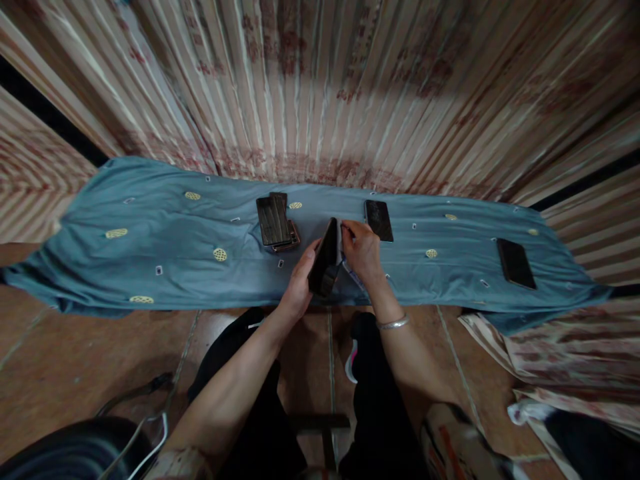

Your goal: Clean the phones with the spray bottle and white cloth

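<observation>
Fingers of left hand wrapped round dark phone, clamped along its left edge. Phone stands on edge above blue cloth, long axis running away from person, top end tilted up and far. Right hand fingers pinched together at phone's upper right edge; something small between them, cannot tell what. Stack of phones just left; two single phones lie flat to right.

Phone workbench: phones on blue cloth

A blue cloth (dotted with yellow motifs) covers the table. On it lie a stack of phones and two single phones, one mid-table, one far right.
</observation>
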`<state>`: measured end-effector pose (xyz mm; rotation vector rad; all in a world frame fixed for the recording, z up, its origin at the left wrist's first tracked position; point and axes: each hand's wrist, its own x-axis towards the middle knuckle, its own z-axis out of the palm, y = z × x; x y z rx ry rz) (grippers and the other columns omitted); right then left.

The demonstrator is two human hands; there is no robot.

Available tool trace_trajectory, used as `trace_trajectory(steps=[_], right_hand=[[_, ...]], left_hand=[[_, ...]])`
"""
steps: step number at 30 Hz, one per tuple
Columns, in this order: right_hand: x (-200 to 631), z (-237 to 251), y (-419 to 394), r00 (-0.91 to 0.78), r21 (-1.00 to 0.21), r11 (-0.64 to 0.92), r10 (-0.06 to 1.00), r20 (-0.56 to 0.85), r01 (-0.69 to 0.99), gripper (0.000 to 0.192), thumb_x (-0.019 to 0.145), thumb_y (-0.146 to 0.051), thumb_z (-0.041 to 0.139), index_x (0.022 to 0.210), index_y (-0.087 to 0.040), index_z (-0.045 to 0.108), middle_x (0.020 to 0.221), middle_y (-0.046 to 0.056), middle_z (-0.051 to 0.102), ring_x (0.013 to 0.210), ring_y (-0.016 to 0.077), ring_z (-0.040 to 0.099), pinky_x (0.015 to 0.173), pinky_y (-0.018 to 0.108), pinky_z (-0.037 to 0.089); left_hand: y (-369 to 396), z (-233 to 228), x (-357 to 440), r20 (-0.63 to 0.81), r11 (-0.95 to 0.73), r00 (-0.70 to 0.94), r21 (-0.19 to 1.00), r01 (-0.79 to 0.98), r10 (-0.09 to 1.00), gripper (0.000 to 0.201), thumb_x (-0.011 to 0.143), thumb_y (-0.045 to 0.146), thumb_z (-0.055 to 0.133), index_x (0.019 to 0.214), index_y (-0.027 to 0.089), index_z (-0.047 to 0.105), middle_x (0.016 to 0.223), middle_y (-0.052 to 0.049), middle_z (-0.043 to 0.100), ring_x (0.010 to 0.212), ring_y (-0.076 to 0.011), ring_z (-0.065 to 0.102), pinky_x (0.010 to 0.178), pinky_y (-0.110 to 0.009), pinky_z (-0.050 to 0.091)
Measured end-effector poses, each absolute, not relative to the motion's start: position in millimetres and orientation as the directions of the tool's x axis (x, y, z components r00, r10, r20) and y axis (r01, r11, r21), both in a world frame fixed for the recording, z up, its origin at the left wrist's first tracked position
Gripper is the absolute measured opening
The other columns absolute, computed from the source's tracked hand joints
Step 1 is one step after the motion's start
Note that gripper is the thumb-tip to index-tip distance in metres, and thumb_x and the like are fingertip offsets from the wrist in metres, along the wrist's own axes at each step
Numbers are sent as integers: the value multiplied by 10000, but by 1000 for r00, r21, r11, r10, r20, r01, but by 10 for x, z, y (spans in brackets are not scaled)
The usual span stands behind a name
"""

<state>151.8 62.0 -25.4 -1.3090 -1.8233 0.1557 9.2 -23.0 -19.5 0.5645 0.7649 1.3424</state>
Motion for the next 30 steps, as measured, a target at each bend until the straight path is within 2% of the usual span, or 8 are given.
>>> trace_trajectory(steps=[9, 14, 19, 26, 30], right_hand=[[1578, -325, 636, -36, -555, 358, 861, 507, 751, 298, 943, -257, 485, 994, -192, 771, 1003, 121, 794, 922, 267, 700, 886, 396, 529], [1580, -309, 609, 47, -610, 258, 898, 438, 750, 305, 932, -287, 492, 973, -198, 781, 924, 117, 791, 882, 280, 723, 844, 385, 533], [1549, -283, 585, 78, -673, 244, 909, 410, 698, 303, 912, -315, 514, 987, -208, 787, 940, 95, 803, 891, 275, 737, 803, 361, 542], [1474, -262, 525, 67, -721, 275, 911, 406, 636, 284, 881, -303, 542, 983, -200, 787, 960, 85, 809, 881, 262, 741, 811, 361, 551], [1447, -278, 471, 38, -729, 290, 917, 397, 620, 281, 891, -309, 535, 982, -206, 781, 952, 77, 807, 856, 249, 734, 796, 350, 551]], left_hand=[[-219, -80, 60, -238, 197, 42, 679, -707, 970, 331, 943, 451, 613, 1178, 233, 698, 1180, -50, 756, 1136, -281, 702, 989, -451, 586], [-206, -14, 48, -252, 192, 27, 658, -728, 967, 309, 978, 432, 557, 1161, 226, 699, 1117, -53, 767, 1109, -268, 716, 986, -449, 591], [-185, -6, 27, -249, 190, 35, 634, -750, 968, 356, 984, 479, 538, 1189, 226, 680, 1175, -64, 757, 1115, -269, 716, 977, -463, 592], [-127, -38, 24, -202, 86, -59, 638, -765, 978, 321, 1012, 421, 502, 1103, 196, 713, 1125, -42, 782, 1219, -214, 675, 1086, -348, 492], [-110, -75, -5, -196, 80, -65, 652, -754, 979, 359, 973, 478, 563, 1142, 200, 717, 1175, -48, 772, 1263, -231, 649, 1108, -353, 462]])
